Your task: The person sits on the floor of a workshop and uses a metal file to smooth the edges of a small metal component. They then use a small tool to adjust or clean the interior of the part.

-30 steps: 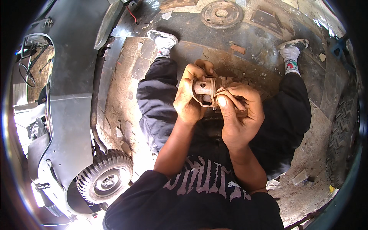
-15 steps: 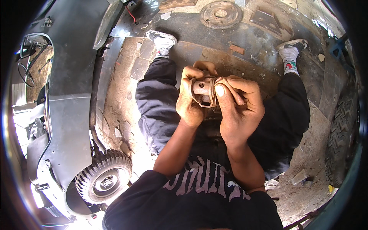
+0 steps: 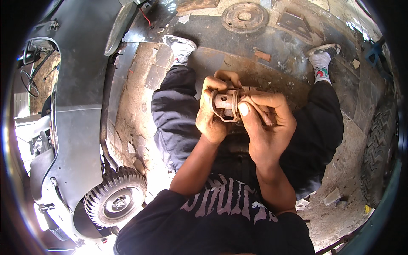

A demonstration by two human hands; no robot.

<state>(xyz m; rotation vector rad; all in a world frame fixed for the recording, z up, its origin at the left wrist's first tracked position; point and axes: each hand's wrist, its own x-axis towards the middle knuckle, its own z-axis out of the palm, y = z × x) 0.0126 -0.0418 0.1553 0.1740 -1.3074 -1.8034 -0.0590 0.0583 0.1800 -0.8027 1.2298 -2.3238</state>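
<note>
Over my lap I hold up a rusty brown metal part (image 3: 224, 100). Its short cylinder has a round hole in the side, flanges stand at both ends, and a loop-like bracket runs along the lower edge. My left hand (image 3: 211, 117) is wrapped round the part's left end. From the other side, my right hand (image 3: 272, 127) closes on the right flange, thumb and forefinger pressed together. Something brown and folded (image 3: 267, 115) shows among the right fingers; it is too covered to name.
A grey vehicle body (image 3: 80, 85) with a treaded wheel (image 3: 117, 202) stands on my left. Ahead on the floor lie a round rusty plate (image 3: 238, 24), an angled metal bracket (image 3: 294, 24) and a small reddish-brown block (image 3: 262, 55). At the right rests a large tyre (image 3: 376, 148).
The metal part and both hands have shifted very slightly down and to the right. My right thumb still presses at the right flange. The grips look the same.
</note>
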